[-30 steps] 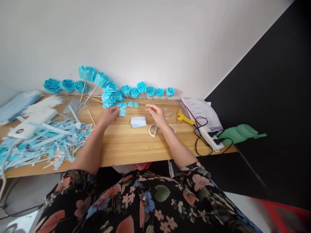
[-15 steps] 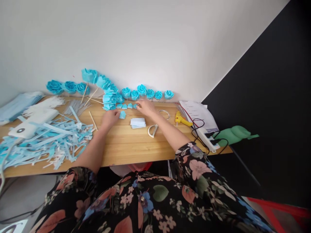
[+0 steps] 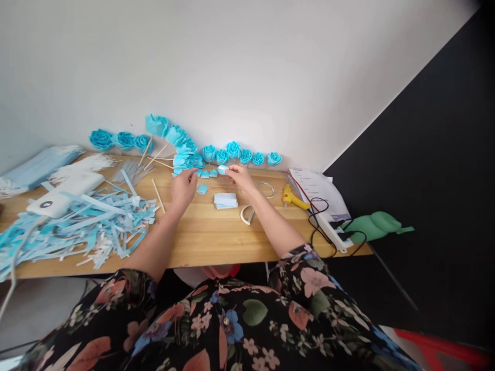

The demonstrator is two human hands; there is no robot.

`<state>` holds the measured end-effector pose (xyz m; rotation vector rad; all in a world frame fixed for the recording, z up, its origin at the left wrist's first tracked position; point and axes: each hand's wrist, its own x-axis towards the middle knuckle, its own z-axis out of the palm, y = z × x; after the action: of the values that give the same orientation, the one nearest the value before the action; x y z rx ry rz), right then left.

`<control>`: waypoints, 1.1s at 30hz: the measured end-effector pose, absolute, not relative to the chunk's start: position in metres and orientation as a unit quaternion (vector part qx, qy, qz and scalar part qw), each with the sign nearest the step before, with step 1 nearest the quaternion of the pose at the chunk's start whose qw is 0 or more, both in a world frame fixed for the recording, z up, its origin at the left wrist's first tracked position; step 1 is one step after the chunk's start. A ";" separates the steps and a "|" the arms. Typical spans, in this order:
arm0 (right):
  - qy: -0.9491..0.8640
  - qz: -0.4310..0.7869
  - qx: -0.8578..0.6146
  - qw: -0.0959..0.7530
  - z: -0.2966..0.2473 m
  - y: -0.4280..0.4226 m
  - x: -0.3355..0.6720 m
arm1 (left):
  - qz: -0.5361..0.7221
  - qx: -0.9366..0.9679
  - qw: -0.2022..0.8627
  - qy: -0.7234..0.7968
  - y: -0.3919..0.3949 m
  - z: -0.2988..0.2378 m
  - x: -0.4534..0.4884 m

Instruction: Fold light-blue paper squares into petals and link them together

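Observation:
My right hand (image 3: 240, 178) pinches a small light-blue folded piece (image 3: 223, 169) between thumb and fingertips, lifted over the back of the table. Closed fingers curl inward on my left hand (image 3: 184, 188), beside a cluster of blue flowers (image 3: 185, 157); whether anything is in them is hidden. Between the hands, a short row of small blue pieces (image 3: 206, 174) lies along the table, partly hidden by the left fingers. One more blue piece (image 3: 201, 190) lies alone in front of the row. Nearer me sits a stack of pale-blue rectangles (image 3: 226, 200).
Blue flowers (image 3: 246, 156) line the wall. Loose strips (image 3: 104, 221), a white device (image 3: 65, 193) and a thin stick (image 3: 158, 196) occupy the left. Scissors (image 3: 247, 214), a yellow glue gun (image 3: 295, 197), papers (image 3: 323, 193) and a power strip (image 3: 334, 237) lie right.
My right hand has lifted a small blue piece from the right end of the row. My left hand has moved up and away from the lone piece. The view has shifted slightly.

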<state>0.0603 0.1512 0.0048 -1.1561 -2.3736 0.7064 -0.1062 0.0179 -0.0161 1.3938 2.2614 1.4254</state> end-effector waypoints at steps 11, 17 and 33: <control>-0.581 0.702 -0.274 0.307 0.000 0.103 0.082 | 0.635 0.422 0.351 0.544 0.016 -0.006 -0.076; -0.631 0.663 -0.258 0.309 -0.005 0.107 0.097 | 0.588 0.444 0.380 0.559 0.016 -0.006 -0.079; -0.680 0.591 -0.272 0.337 -0.023 0.108 0.089 | 0.564 0.474 0.397 0.547 0.014 -0.004 -0.071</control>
<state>0.0895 0.1085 -0.0228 -0.7079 -1.7734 1.5417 -0.0710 0.0141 -0.0035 1.2007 1.3850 1.4290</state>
